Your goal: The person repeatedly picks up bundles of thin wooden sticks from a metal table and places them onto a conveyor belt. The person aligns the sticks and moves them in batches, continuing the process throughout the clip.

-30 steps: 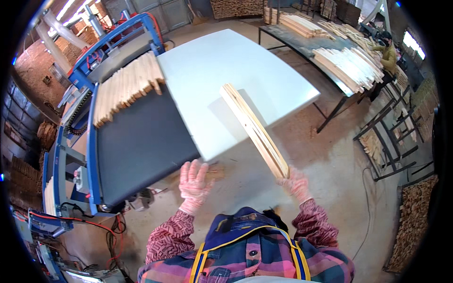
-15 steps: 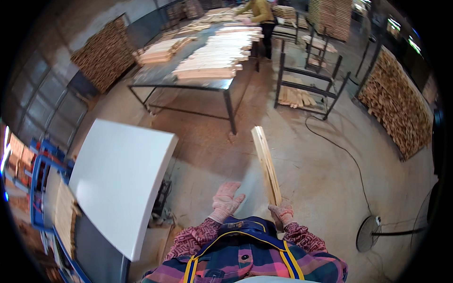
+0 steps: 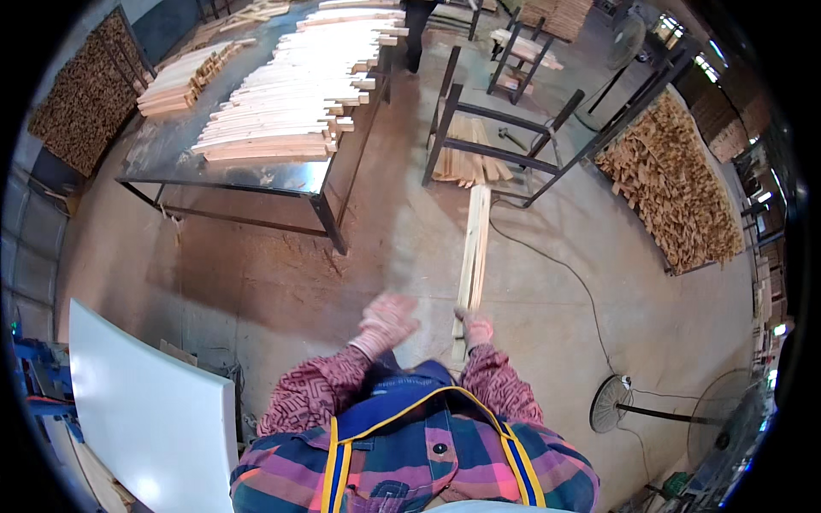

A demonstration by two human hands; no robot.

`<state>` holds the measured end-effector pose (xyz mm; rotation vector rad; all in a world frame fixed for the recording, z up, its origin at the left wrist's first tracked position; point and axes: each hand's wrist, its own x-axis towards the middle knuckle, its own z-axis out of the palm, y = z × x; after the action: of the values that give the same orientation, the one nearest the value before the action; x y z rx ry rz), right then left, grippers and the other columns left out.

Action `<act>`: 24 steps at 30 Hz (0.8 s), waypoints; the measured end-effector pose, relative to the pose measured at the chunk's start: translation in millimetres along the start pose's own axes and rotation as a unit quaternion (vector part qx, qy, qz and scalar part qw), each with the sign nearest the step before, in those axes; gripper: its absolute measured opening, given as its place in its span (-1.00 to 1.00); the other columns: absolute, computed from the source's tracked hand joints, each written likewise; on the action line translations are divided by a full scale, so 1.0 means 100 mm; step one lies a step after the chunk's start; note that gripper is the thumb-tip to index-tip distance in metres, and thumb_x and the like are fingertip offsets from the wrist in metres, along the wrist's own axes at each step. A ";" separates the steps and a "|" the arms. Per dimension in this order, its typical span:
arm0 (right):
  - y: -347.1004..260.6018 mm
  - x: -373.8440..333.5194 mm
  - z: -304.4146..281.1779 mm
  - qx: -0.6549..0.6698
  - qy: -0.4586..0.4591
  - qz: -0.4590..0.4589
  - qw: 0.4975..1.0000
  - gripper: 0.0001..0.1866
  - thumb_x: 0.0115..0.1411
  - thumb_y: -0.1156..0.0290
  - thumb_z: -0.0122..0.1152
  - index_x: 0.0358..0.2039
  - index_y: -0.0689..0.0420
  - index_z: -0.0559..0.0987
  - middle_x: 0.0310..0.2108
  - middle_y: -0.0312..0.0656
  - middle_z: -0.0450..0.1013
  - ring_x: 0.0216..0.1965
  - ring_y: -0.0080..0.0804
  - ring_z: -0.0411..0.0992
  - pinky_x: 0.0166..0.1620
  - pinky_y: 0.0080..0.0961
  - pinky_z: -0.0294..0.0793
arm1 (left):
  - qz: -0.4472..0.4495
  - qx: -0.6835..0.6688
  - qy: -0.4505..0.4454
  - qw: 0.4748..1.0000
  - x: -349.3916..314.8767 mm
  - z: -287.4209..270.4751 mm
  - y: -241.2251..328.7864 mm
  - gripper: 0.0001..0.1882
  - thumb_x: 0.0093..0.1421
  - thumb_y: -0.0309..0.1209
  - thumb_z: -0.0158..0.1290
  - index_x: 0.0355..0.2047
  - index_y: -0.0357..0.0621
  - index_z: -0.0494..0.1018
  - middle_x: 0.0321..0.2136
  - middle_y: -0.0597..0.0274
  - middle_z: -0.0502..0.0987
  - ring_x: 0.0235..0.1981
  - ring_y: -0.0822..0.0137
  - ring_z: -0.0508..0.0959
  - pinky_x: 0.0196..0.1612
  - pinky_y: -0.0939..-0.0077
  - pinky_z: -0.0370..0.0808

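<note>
Right hand point(image 3: 476, 330) grips a small bundle of wooden strips point(image 3: 474, 248) near its close end, above the floor, far end pointing at the black rack point(image 3: 444, 128); can't tell if touching. Left hand point(image 3: 387, 321) empty, fingers loosely spread, blurry. Bundle is picked up, not yet set down; many strips point(image 3: 278, 111) remain on the table point(image 3: 299, 175). Wood pale, straight, square-edged; gloves knitted; tabletop smooth, shiny; floor dusty.
</note>
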<state>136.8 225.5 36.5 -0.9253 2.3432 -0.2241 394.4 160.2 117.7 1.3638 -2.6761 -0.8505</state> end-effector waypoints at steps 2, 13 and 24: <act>-0.33 0.47 -0.13 0.019 -0.021 0.032 0.999 -0.35 0.00 -0.20 0.25 -0.16 0.15 0.66 -0.15 0.05 0.57 -0.10 -0.04 0.54 -0.10 -0.17 0.50 | -0.060 -0.003 0.026 0.998 0.24 -0.32 -0.41 -0.37 0.17 0.11 0.02 0.17 0.10 0.40 0.19 0.17 0.38 0.26 0.09 0.27 0.29 0.19 0.23; -1.67 3.63 -0.72 0.105 0.129 0.077 0.983 -0.37 -0.12 -0.06 0.42 -0.21 0.24 0.63 -0.25 0.11 0.58 -0.19 -0.01 0.57 -0.12 -0.17 0.54 | -0.324 -0.231 0.341 0.852 1.94 -0.65 -2.07 -0.34 0.25 -0.25 0.10 0.32 -0.09 0.20 0.15 0.21 0.46 0.03 0.30 0.53 0.08 0.40 0.44; -3.20 6.92 -1.17 -0.005 0.048 0.096 0.994 -0.34 -0.03 -0.11 0.37 -0.12 0.21 0.60 -0.12 0.12 0.55 -0.06 0.02 0.52 -0.02 -0.18 0.51 | -0.474 -0.390 0.522 0.593 3.83 -1.74 -3.46 -0.25 0.37 0.04 -0.12 0.34 -0.30 0.08 0.29 0.02 0.21 0.25 0.13 0.26 0.31 0.31 0.14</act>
<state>-149.3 -480.6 -82.4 -0.7006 2.5061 -0.1829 459.2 -370.9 17.2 1.9485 -0.4591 -0.6605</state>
